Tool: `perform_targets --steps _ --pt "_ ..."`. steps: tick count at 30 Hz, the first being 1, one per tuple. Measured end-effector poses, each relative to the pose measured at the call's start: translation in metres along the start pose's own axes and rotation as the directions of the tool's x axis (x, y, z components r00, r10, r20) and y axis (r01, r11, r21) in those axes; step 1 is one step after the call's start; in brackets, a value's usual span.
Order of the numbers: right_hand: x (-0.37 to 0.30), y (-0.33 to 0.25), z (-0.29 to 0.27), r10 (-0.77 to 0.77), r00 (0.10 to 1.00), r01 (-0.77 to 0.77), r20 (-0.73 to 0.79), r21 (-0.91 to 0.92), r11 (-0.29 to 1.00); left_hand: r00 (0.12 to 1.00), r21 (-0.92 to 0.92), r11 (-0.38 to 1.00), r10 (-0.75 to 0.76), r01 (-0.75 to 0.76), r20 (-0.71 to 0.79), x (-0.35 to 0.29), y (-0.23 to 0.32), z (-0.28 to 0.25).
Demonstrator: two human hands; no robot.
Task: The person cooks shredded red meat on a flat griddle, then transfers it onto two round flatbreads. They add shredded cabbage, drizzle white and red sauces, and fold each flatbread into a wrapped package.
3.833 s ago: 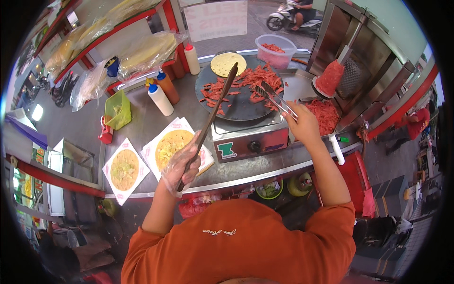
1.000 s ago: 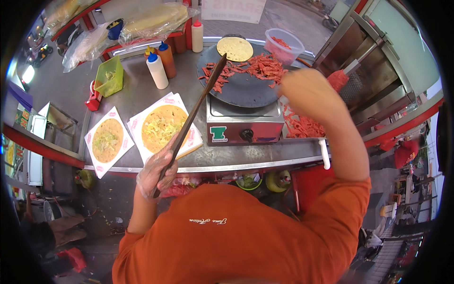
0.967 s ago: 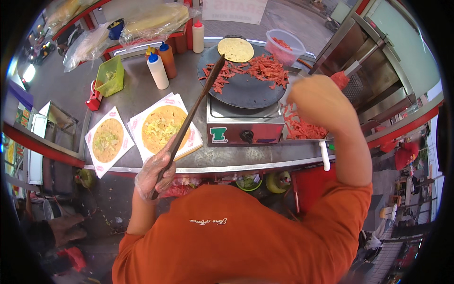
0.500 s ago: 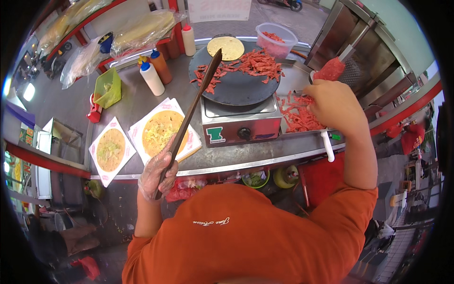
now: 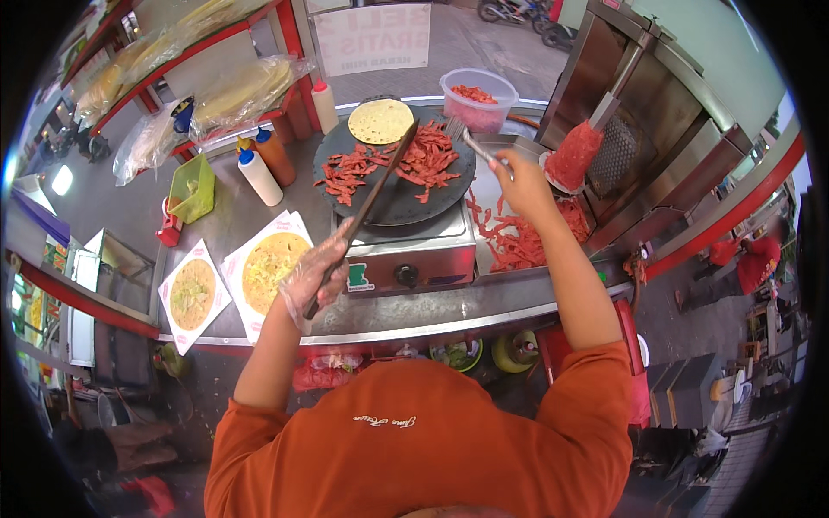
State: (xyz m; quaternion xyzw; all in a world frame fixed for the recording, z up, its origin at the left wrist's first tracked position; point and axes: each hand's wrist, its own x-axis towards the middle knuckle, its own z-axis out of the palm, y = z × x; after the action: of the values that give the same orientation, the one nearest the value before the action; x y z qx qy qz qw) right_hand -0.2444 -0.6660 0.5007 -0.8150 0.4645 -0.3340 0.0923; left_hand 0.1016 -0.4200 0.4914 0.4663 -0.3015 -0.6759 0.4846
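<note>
My left hand [image 5: 315, 272], in a clear plastic glove, grips a long dark wooden spatula [image 5: 376, 194]. Its far end rests over red meat strips [image 5: 427, 155] on the round black griddle [image 5: 410, 211]. My bare right hand [image 5: 522, 181] is closed around a metal fork [image 5: 467, 138], its tines at the griddle's right rim beside the meat. At the back of the griddle lies a round flatbread [image 5: 381, 121]. Below my right hand, more red strips fill a metal tray [image 5: 477, 207], partly hidden by my forearm.
Two topped flatbreads [image 5: 192, 293] [image 5: 275, 263] lie on paper at left. Sauce bottles [image 5: 259, 177], a green basket [image 5: 192, 190] and a red tape dispenser-like object [image 5: 170, 229] stand behind. A plastic tub [image 5: 479, 108] sits beyond the griddle; a meat cone [image 5: 574, 157] stands on a vertical grill at right.
My right hand has moved from above the tray leftward to the griddle's edge, where the fork now shows. The spatula stays in my left hand, and the whole view has shifted.
</note>
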Motion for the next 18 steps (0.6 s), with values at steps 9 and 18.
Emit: perform_targets --steps 9,18 --pt "0.057 0.027 -0.045 0.181 0.870 -0.276 0.459 0.150 0.949 0.986 -0.284 0.952 0.075 -0.116 -0.152 -0.060 -0.047 0.037" --pt "0.077 -0.034 -0.029 -0.202 0.872 0.245 0.445 -0.040 0.969 0.981 -0.344 0.926 0.097 -0.152 -0.170 -0.064 -0.054 0.068"
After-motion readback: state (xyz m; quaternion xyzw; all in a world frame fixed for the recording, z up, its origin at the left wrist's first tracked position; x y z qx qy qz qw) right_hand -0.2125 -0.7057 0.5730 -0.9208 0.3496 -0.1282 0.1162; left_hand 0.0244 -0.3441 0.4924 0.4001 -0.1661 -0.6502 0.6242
